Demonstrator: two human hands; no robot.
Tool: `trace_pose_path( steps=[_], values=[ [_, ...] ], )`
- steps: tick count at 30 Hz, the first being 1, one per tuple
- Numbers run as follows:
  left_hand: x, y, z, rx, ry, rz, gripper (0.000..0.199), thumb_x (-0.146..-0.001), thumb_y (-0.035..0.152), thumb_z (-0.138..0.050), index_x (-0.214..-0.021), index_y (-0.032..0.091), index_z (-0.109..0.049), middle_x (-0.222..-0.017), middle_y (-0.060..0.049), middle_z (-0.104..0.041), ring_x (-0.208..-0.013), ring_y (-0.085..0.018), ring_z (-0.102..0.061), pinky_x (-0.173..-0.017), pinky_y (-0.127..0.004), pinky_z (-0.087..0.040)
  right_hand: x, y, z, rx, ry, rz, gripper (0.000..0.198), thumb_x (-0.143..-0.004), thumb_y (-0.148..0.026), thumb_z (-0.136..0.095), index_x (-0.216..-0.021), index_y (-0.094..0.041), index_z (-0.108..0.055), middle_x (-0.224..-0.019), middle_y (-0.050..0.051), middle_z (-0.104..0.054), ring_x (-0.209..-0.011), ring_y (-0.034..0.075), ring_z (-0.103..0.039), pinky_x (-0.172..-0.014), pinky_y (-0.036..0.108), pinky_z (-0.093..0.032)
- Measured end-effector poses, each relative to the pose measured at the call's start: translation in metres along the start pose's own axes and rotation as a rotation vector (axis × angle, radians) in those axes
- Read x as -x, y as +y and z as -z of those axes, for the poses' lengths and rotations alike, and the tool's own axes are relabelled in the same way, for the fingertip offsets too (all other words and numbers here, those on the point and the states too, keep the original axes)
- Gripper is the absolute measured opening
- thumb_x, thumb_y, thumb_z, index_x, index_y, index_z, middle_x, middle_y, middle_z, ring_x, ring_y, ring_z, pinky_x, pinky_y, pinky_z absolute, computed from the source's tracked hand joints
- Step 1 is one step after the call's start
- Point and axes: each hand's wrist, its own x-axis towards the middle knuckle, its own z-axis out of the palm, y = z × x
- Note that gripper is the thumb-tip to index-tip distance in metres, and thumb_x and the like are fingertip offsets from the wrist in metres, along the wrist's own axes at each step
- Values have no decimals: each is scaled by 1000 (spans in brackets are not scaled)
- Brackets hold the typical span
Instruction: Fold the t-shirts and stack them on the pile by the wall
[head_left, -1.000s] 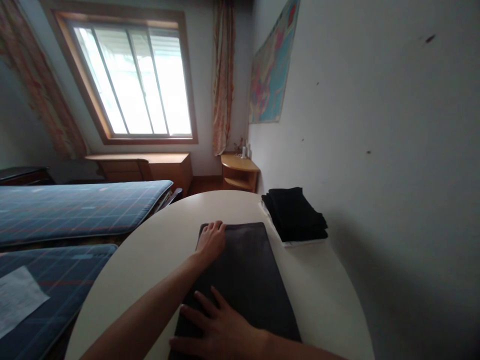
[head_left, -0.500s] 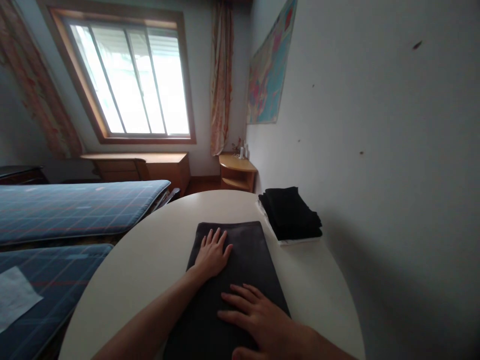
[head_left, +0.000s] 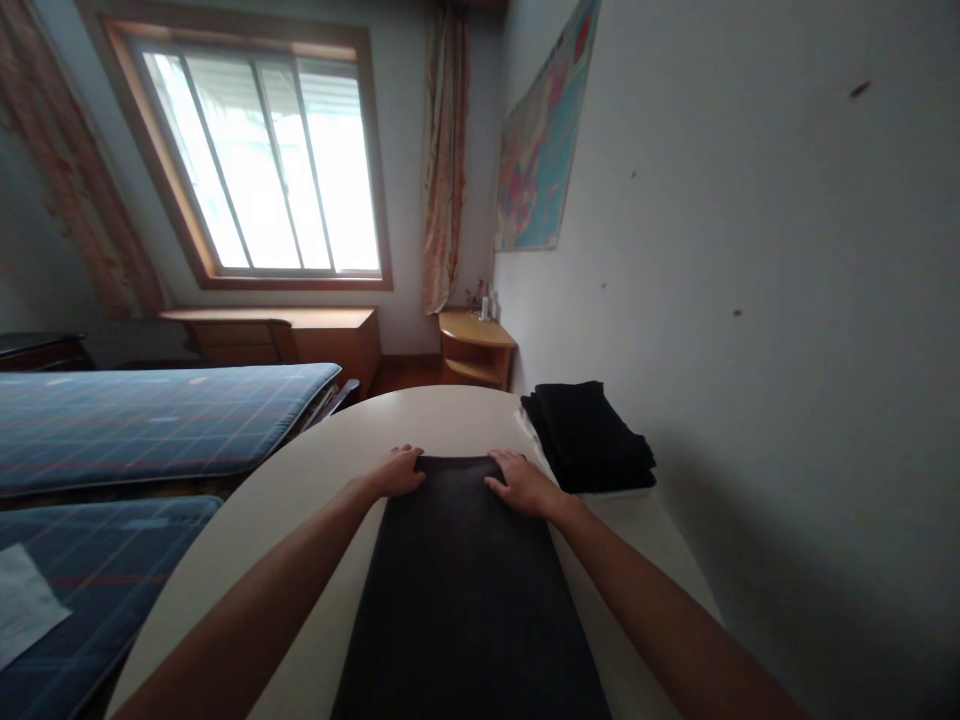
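Note:
A long strip of dark grey cloth point(head_left: 472, 590), which looks like a folded garment, lies flat on the white round table point(head_left: 300, 520) with its narrow end away from me. At its far left corner, my left hand point(head_left: 401, 471) is closed, fingers over the edge and thumb on top. My right hand point(head_left: 523, 482) grips the far right corner in the same way. The fingertips of both hands are partly hidden behind the cloth's far edge. Toward me, the near end of the cloth runs out of view.
A stack of folded black cloth point(head_left: 592, 437) lies on something white at the table's right, near the wall point(head_left: 787, 400). On the left are mattresses with a blue plaid pattern point(head_left: 150, 420), and a white sheet point(head_left: 26, 605) on the nearer one. A wooden corner shelf point(head_left: 476, 328) stands beyond the table.
Both hands, which lay spread on the cloth, are now at its two far corners. My right hand has moved forward the most. The view has shifted slightly.

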Motion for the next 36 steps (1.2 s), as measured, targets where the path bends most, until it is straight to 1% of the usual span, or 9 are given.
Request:
trace_pose_path(
  steps=[4, 8, 13, 17, 22, 26, 29, 33, 36],
  values=[
    [-6, -12, 12, 56, -59, -21, 57, -73, 33, -63, -126, 13, -62, -127, -16, -65, -119, -29, -61, -101, -34, -46, -21, 14, 3, 5, -111, -69, 74, -85, -39, -59, -148, -5, -41, -152, 22, -43, -140, 33, -40, -115, 45, -32],
    [-13, -18, 17, 124, -143, -11, 46, -66, 30, -66, -110, 15, -68, -108, -10, -73, -98, -26, -68, -81, -30, -52, -35, 23, 10, 0, -157, -112, 82, -71, -36, -72, -144, -10, -47, -147, 21, -49, -133, 34, -49, -108, 43, -41],
    [-19, -23, 19, 201, -215, 10, 28, -59, 29, -70, -85, 18, -69, -80, -2, -72, -79, -22, -68, -64, -26, -49, -45, 26, 17, -32, -224, -139, 56, -65, -31, -77, -119, -17, -69, -119, 11, -70, -110, 29, -65, -91, 33, -51],
    [-18, -23, 21, 259, -196, 6, 29, -56, 27, -73, -84, 19, -66, -76, 1, -70, -77, -21, -67, -63, -25, -47, -47, 26, 23, -55, -247, -137, 45, -64, -28, -80, -107, -17, -73, -104, 7, -75, -97, 26, -69, -79, 28, -52],
    [-13, -25, 28, 315, -107, -9, 30, -58, 27, -72, -86, 19, -65, -76, 2, -67, -78, -21, -65, -64, -25, -47, -44, 25, 31, -64, -172, -115, 41, -67, -20, -80, -108, -16, -72, -103, 7, -74, -94, 23, -69, -77, 27, -51],
    [-8, -26, 38, 325, 47, -8, 32, -65, 29, -68, -96, 19, -66, -83, -1, -68, -83, -23, -63, -70, -29, -47, -41, 23, 40, -71, -6, -99, 42, -75, -20, -75, -116, -16, -66, -115, 10, -70, -105, 24, -65, -86, 29, -48],
    [-2, -24, 48, 338, 134, -24, 30, -68, 28, -68, -97, 19, -67, -87, -3, -68, -86, -23, -62, -74, -30, -47, -36, 19, 50, -78, 81, -71, 42, -78, -21, -74, -119, -16, -64, -115, 11, -70, -106, 24, -64, -89, 30, -47],
    [11, -19, 60, 397, 164, -65, 25, -69, 29, -67, -92, 19, -67, -80, 0, -67, -80, -21, -62, -71, -29, -48, -22, 11, 68, -91, 117, 0, 39, -78, -17, -74, -116, -17, -66, -113, 9, -71, -103, 22, -65, -89, 29, -47],
    [22, -17, 65, 466, 154, -81, 26, -72, 33, -65, -94, 19, -66, -74, 2, -63, -70, -17, -60, -61, -26, -48, -9, 7, 78, -99, 133, 51, 37, -78, -15, -72, -115, -18, -66, -113, 8, -70, -105, 21, -65, -91, 29, -46]
  ],
)
